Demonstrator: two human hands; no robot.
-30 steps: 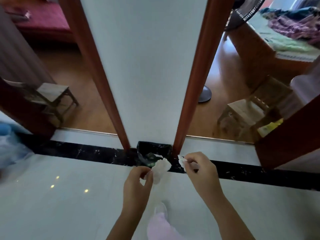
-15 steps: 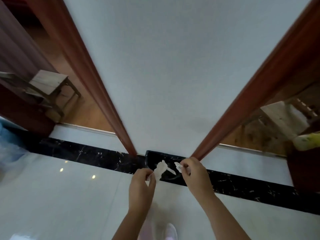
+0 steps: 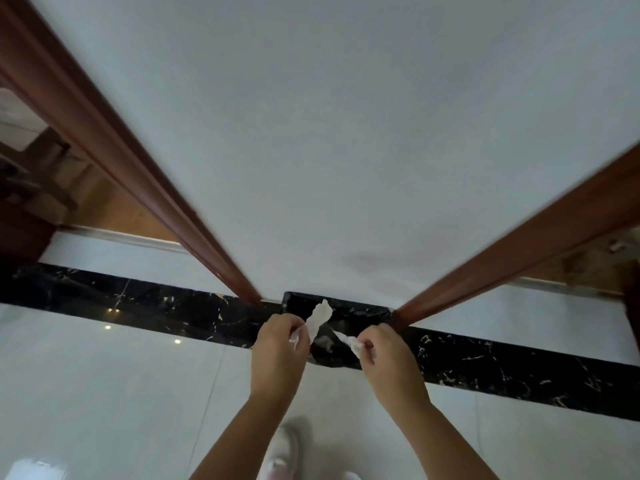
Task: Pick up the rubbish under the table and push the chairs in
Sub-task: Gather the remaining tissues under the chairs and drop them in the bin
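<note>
My left hand (image 3: 278,351) pinches a crumpled white paper scrap (image 3: 320,318) that sticks up from its fingertips. A smaller white paper scrap (image 3: 348,341) is pinched in my right hand (image 3: 386,358). Both hands hover over a bin lined with a black bag (image 3: 334,355), which stands on the floor against the white wall (image 3: 329,133). Some white bits lie inside the bag. No table is in view.
Red-brown door frames (image 3: 145,188) (image 3: 519,251) flank the wall. A small wooden chair (image 3: 38,168) stands through the left doorway. A black marble strip (image 3: 519,365) crosses the glossy white floor. My shoe (image 3: 282,452) is below the hands.
The view has closed in on the wall and tilted down over the bin. Both hands, each with its paper, have moved forward over the black bag.
</note>
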